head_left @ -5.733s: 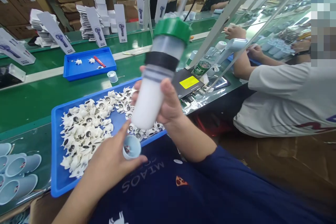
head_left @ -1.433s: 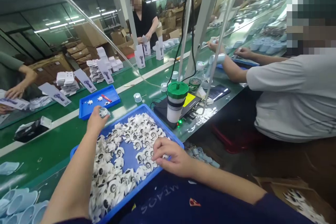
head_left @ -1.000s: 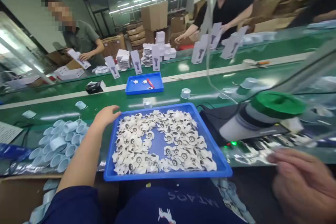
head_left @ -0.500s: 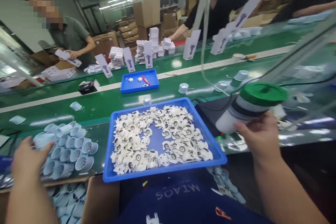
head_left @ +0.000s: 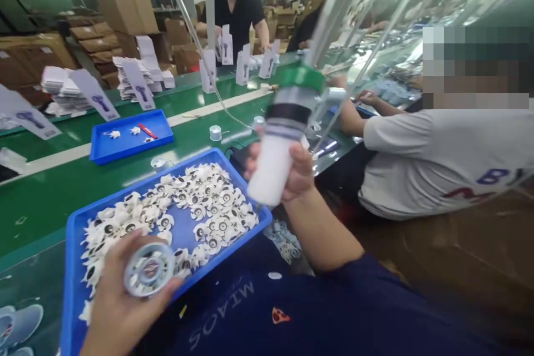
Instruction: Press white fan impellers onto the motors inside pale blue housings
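Note:
My left hand (head_left: 110, 295) grips a round, light blue plastic cup-shaped housing (head_left: 149, 270), its open end turned toward me and parts visible inside. It hovers over the near left part of a blue tray (head_left: 72, 267) holding many small white fan impellers (head_left: 221, 226). Raised above the tray's right corner, my right hand (head_left: 301, 178) is wrapped round a white bottle (head_left: 273, 164) with a black band and a green lid, tilted and slightly blurred. More light blue housings (head_left: 27, 322) lie at the lower left.
Behind the tray runs a green conveyor (head_left: 187, 136) with a smaller blue tray (head_left: 98, 150) and a loose motor-like part (head_left: 215, 133). White printed boxes (head_left: 139, 86) line the far side. A co-worker in a white shirt (head_left: 417, 161) sits close on the right; another person (head_left: 237, 11) stands opposite.
My view has swung right. My left hand has come from the pile of housings to above the tray with one housing. The bottle in my right hand is now more upright.

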Motion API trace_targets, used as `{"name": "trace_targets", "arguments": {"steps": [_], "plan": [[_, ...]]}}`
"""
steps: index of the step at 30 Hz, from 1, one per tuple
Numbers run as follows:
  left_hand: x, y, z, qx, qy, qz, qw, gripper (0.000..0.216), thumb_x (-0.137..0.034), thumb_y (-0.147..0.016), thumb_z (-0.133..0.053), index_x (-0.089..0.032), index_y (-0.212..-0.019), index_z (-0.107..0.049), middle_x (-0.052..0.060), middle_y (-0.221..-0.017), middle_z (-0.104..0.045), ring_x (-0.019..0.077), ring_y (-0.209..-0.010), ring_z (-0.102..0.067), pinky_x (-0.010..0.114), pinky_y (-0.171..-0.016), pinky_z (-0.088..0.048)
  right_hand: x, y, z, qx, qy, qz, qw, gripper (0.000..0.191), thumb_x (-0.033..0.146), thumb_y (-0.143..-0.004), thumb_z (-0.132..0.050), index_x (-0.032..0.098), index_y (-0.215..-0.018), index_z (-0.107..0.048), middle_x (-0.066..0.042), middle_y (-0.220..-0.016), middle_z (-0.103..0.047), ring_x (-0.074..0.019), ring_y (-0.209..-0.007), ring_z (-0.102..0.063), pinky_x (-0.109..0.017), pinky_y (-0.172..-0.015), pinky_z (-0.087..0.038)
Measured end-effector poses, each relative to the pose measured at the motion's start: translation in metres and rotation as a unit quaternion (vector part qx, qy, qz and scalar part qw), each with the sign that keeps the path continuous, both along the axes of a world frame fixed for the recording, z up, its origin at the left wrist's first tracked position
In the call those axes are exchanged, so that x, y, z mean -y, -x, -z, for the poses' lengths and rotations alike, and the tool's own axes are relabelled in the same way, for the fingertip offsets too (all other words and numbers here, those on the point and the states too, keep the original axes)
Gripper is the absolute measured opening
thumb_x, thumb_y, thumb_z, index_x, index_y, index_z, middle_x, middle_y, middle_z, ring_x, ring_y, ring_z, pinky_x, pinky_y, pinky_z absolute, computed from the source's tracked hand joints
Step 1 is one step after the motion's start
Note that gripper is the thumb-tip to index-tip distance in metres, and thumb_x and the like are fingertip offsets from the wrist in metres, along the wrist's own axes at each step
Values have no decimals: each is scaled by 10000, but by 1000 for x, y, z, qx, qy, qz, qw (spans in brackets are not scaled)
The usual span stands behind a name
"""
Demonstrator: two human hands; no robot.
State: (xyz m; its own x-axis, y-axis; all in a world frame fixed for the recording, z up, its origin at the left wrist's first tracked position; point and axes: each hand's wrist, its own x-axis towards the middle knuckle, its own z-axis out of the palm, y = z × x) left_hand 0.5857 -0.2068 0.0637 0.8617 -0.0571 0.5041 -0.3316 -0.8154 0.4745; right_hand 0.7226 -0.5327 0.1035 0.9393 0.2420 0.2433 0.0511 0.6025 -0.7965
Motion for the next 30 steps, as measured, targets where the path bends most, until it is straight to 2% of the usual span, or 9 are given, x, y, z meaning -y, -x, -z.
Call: {"name": "trace_targets", "arguments": {"steps": [3,5,8,12,17,21,26,28,30], "plan": [[49,-16,1,-21,10,117,993,551,-650,-859,-744,-284,-1268,-692,62,-1041,-823,271,-861,-799,387,-780,-658,-49,16,-31,1,-26,-155,988,664,633,-679,-804,231,-1150,-566,-38,-999,-672,-161,-761,-686,-356,-734,-648],[67,-18,-3,-32,28,137,990,429,-616,-864,-756,-253,-1092,-745,47,-932,-813,238,-757,-777,336,-692,-641,-75,25,-44,0,-25,-191,981,581,601,-693,-820,216,-1068,-600,-54,-1014,-676,-164,-778,-681,-345,-744,-645],[73,-14,-9,-40,53,116,991,388,-616,-869,-748,-237,-956,-739,34,-832,-787,222,-671,-754,301,-569,-598,-93,35,-50,0,0,-193,981,543,576,-666,-896,209,-976,-642,-45,-972,-682,-165,-802,-686,-307,-740,-637],[69,-7,-12,-38,43,118,991,375,-559,-868,-765,-221,-1026,-732,41,-894,-795,227,-724,-770,291,-601,-609,-94,39,-47,13,20,-199,980,627,664,-546,-965,211,-879,-687,-15,-847,-694,-160,-781,-686,-278,-732,-643],[69,-7,-9,-24,42,123,991,326,-525,-861,-772,-220,-956,-704,7,-782,-731,186,-612,-698,273,-552,-574,-94,40,-46,3,43,-176,983,674,734,-510,-956,226,-870,-698,-5,-816,-696,-164,-775,-692,-285,-717,-650],[69,-8,-9,-27,42,117,992,312,-511,-867,-764,-223,-970,-702,13,-814,-740,194,-645,-716,276,-566,-580,-95,41,-48,-1,75,-164,984,737,844,-501,-893,232,-857,-689,-19,-822,-699,-190,-809,-699,-329,-758,-667],[72,-4,-12,-41,68,105,991,324,-520,-839,-771,-222,-958,-726,44,-865,-790,233,-714,-766,296,-585,-594,-101,40,-45,7,53,-151,987,706,796,-565,-909,228,-912,-674,-31,-903,-700,-179,-797,-702,-329,-740,-669],[70,-3,-11,-88,83,108,987,393,-559,-819,-776,-227,-1026,-740,56,-917,-810,250,-752,-782,302,-579,-593,-102,35,-43,4,25,-159,987,685,754,-612,-913,220,-964,-667,-28,-893,-700,-166,-766,-707,-310,-707,-666],[59,-4,-6,-176,82,113,974,578,-602,-776,-795,-252,-1231,-727,55,-998,-824,265,-796,-793,322,-612,-611,-95,25,-37,9,2,-154,988,687,735,-634,-907,211,-1003,-659,-19,-865,-699,-152,-717,-706,-293,-670,-659]]}}
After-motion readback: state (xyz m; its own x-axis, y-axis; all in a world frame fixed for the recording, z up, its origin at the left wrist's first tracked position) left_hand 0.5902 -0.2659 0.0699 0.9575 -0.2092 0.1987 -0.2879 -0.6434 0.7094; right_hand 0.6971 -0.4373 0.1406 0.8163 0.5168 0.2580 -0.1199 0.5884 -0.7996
